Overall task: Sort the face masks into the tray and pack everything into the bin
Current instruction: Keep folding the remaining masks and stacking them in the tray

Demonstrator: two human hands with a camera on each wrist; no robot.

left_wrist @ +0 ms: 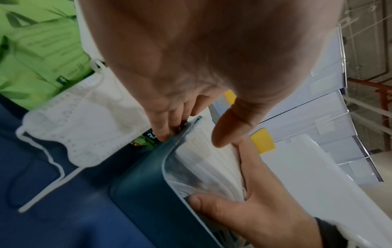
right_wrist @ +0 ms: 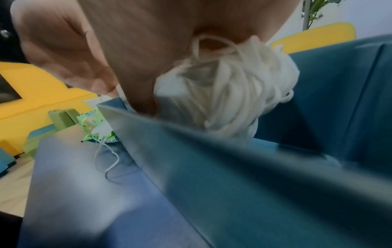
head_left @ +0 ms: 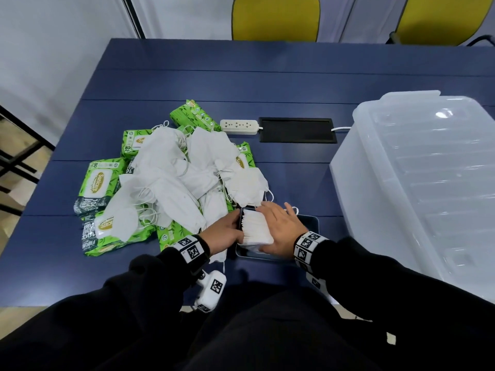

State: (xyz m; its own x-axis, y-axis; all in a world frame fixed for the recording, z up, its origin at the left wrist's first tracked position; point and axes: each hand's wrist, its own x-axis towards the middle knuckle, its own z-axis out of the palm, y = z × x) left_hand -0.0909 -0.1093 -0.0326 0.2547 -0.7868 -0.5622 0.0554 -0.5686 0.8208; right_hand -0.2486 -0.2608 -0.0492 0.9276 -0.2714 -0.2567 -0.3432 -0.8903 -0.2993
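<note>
A dark teal tray (head_left: 309,223) sits on the blue table near the front edge. A stack of white face masks (head_left: 255,227) stands on edge in its left part. My right hand (head_left: 278,226) lies over the stack and grips it, thumb at its near end (left_wrist: 197,201), with the ear loops (right_wrist: 229,94) bunched under the palm. My left hand (head_left: 237,220) touches the tray's left wall (left_wrist: 144,176) with straight fingers (left_wrist: 165,132); its thumb rests on the stack's top. A loose pile of masks (head_left: 174,178) lies to the left.
Green wet-wipe packs (head_left: 96,183) lie under and around the loose pile. A large clear bin (head_left: 417,183) with its lid on stands at the right. A white power strip (head_left: 239,126) and a black cable hatch (head_left: 297,129) are behind the tray. Yellow chairs (head_left: 276,17) stand beyond the table.
</note>
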